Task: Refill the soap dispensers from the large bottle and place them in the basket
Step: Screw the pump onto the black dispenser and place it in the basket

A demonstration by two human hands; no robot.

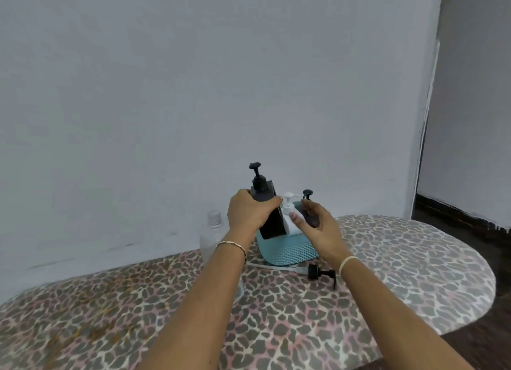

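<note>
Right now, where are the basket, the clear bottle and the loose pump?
basket [287,249]: head view, woven front wall.
clear bottle [210,238]: head view, see-through body.
loose pump [314,271]: head view, black collar.

Left hand [250,210] gripping black dispenser [266,206] over teal basket [287,248], right hand [318,226] touching white dispenser [289,213]

Your left hand [250,212] covers the upper side of the black dispenser [272,223], and you cannot tell whether its tilted base touches the basket [287,250]. Your right hand [318,227] hides the dark dispenser [307,191] below its pump head and most of the white dispenser [289,208], so its grip is unclear. Your left forearm [221,273] hides the clear bottle [214,226] lower down and part of the loose pump [322,273] tube.
</note>
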